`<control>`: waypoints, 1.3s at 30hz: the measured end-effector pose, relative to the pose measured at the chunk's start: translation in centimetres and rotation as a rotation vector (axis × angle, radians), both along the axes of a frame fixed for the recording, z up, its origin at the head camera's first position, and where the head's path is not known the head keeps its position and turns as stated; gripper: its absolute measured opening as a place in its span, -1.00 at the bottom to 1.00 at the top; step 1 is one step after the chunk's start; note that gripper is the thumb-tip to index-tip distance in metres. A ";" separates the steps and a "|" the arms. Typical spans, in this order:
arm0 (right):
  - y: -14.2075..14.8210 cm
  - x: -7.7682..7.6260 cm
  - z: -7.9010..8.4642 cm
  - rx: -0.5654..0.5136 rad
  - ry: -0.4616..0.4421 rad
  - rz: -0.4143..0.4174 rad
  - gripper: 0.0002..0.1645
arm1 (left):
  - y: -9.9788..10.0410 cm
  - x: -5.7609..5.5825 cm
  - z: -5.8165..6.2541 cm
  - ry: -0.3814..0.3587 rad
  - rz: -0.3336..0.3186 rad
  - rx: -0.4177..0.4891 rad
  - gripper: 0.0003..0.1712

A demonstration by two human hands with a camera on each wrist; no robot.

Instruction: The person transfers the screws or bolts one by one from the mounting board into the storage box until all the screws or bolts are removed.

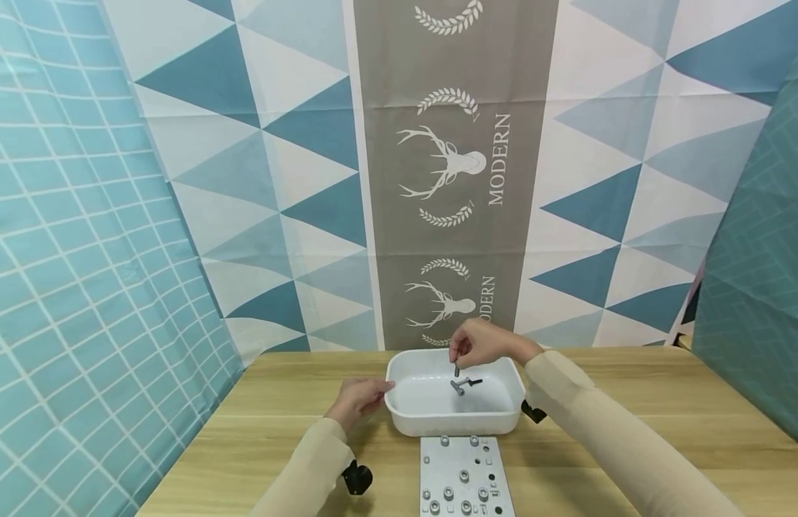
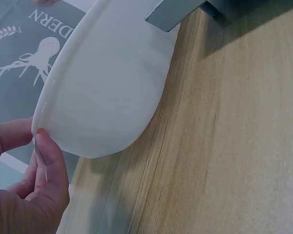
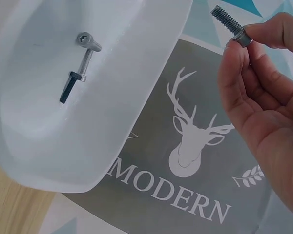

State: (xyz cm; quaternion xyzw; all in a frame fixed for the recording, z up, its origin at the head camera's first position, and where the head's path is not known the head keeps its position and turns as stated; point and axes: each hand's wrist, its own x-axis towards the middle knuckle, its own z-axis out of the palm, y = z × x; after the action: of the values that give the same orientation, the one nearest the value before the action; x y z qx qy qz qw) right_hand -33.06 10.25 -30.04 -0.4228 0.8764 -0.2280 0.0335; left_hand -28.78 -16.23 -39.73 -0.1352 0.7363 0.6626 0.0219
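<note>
Between thumb and fingertips my right hand (image 1: 479, 342) pinches a silver bolt (image 3: 232, 25) by its head, the threaded end pointing away from the fingers. It hangs over a white plastic tub (image 1: 453, 424). Inside the tub lie a silver socket-head bolt (image 3: 89, 51) and a smaller dark bolt (image 3: 70, 87), close together. My left hand (image 1: 360, 397) grips the tub's left rim, thumb and fingers on either side of the wall, as the left wrist view shows.
A metal plate (image 1: 446, 463) with holes and several bolt heads lies in front of the tub on the wooden table (image 1: 276, 402). Patterned curtains (image 1: 308, 143) hang behind the table's back edge and at both sides.
</note>
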 end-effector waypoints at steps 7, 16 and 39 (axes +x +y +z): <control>-0.6 -0.7 -0.5 0.023 -0.007 -0.004 -0.89 | 0.0 0.2 0.2 -0.003 -0.002 -0.012 -0.63; -0.9 -1.3 -0.9 0.029 -0.011 -0.017 -0.90 | -0.1 0.4 0.3 -0.024 0.004 -0.029 -0.61; -1.7 -3.4 -2.2 0.020 -0.028 -0.057 -0.91 | 0.0 0.4 0.4 -0.023 0.008 -0.040 -0.62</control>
State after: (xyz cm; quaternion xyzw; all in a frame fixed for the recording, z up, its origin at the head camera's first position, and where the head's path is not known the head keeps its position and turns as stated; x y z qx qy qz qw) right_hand -36.44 8.50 -32.27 -0.3940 0.8898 -0.2259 0.0438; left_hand -28.41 -16.23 -39.30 -0.1462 0.7484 0.6464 0.0249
